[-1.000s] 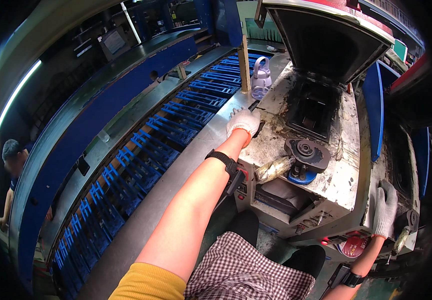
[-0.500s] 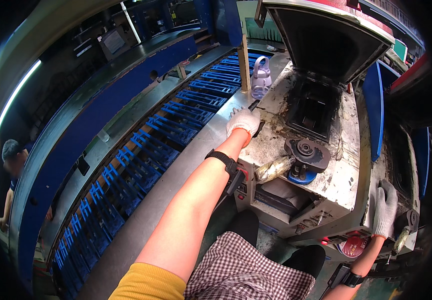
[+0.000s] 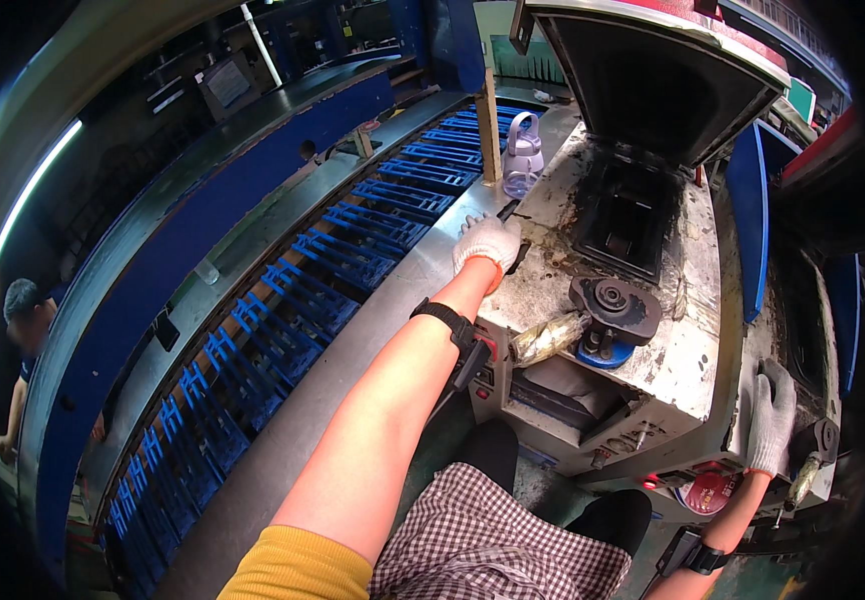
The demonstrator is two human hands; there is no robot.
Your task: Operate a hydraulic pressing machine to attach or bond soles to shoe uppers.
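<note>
My left hand (image 3: 489,243), in a white knit glove, is at the edge between the metal bench and the worn machine top (image 3: 543,292). Its fingers are bent over a dark piece (image 3: 509,210), mostly hidden beneath the glove. At the far right my right hand (image 3: 773,415), also gloved, lies with its fingers stretched along the edge of a second machine. No object shows in it. Between the hands sits a dark metal clamp (image 3: 613,305) with a handle (image 3: 548,340) wrapped in shiny, stained film. Behind it is a black recessed mould (image 3: 628,215) under a raised lid (image 3: 663,85).
A lilac water bottle (image 3: 523,155) stands beside a wooden post (image 3: 490,130). Rows of blue racks (image 3: 293,290) run along the left of the metal bench. A blue panel (image 3: 748,220) separates the machines. A red round tin (image 3: 710,490) is below my right wrist. Another person (image 3: 28,320) is at far left.
</note>
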